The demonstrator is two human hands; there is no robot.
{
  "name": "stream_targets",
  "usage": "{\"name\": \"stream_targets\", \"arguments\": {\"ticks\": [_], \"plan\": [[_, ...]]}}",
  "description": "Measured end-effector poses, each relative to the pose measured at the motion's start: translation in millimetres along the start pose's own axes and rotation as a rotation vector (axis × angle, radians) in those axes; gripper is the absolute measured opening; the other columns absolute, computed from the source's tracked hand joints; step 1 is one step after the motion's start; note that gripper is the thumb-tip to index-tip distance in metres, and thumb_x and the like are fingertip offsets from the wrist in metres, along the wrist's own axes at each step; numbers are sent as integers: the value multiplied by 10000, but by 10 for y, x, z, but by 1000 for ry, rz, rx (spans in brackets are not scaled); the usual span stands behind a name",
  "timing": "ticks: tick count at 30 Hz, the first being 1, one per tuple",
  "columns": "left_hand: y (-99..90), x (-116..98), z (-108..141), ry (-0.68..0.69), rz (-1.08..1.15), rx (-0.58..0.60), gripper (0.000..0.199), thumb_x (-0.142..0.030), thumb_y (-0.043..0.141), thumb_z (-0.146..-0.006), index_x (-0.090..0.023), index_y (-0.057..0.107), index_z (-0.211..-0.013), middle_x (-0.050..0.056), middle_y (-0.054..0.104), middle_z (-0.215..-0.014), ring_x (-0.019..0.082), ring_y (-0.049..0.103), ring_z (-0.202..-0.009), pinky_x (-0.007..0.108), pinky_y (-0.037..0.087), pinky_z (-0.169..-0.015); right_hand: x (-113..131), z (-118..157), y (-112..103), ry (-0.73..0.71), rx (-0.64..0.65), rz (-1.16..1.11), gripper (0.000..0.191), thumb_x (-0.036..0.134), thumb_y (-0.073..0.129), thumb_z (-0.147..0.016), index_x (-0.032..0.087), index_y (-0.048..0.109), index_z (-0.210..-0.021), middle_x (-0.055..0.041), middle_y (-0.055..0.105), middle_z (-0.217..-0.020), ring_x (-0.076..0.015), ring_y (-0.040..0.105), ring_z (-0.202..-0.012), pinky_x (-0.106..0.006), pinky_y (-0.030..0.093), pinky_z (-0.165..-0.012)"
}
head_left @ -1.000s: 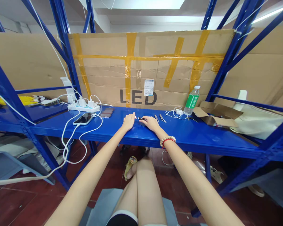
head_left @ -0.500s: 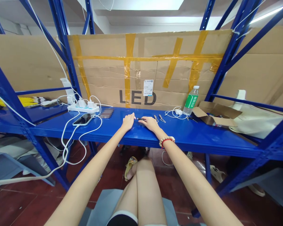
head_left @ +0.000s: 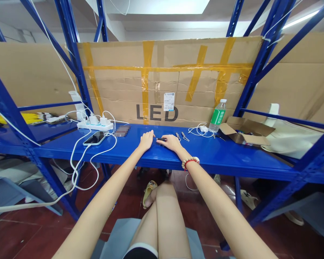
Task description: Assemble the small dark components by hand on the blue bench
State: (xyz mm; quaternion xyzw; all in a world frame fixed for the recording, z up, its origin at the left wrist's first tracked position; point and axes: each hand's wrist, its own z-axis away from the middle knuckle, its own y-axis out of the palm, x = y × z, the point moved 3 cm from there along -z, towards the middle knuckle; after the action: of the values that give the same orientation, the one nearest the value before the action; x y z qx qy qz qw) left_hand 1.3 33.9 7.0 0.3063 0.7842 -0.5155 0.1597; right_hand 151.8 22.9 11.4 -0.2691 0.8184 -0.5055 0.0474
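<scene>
Both my hands are at the front part of the blue tabletop (head_left: pixel 205 151). My left hand (head_left: pixel 146 141) lies on it with fingers bent and close together; what they hold, if anything, is hidden. Just to the right, my right hand (head_left: pixel 172 142) is closed on a small, slender black object (head_left: pixel 161 139). Its near end pokes out to the left, toward my left hand, and its kind cannot be made out. Beyond my right hand lie two small metal pieces with wire loops, one (head_left: pixel 184 136) farther right than the other (head_left: pixel 178 136).
A white power strip (head_left: pixel 94 125) with plugged chargers and a phone (head_left: pixel 95 138) with cables are at left. To the right are a coiled white cable (head_left: pixel 202 128), a water bottle (head_left: pixel 218 116) and an open cardboard box (head_left: pixel 245 131). Cardboard (head_left: pixel 116 86) backs the table between blue posts.
The black object in my right hand has turned slightly and now lies nearly level. My left hand has hardly moved. The whole view has shifted a little.
</scene>
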Motion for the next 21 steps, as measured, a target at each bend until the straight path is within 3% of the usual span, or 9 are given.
{"name": "stream_targets", "arguments": {"ticks": [21], "plan": [[17, 25, -23, 17, 14, -4, 578, -393, 92, -937, -206, 612, -767, 44, 639, -920, 221, 524, -978, 379, 360, -919, -25, -26, 22, -7, 11, 3, 433, 593, 462, -816, 237, 703, -872, -33, 701, -823, -162, 610, -767, -222, 334, -570]]}}
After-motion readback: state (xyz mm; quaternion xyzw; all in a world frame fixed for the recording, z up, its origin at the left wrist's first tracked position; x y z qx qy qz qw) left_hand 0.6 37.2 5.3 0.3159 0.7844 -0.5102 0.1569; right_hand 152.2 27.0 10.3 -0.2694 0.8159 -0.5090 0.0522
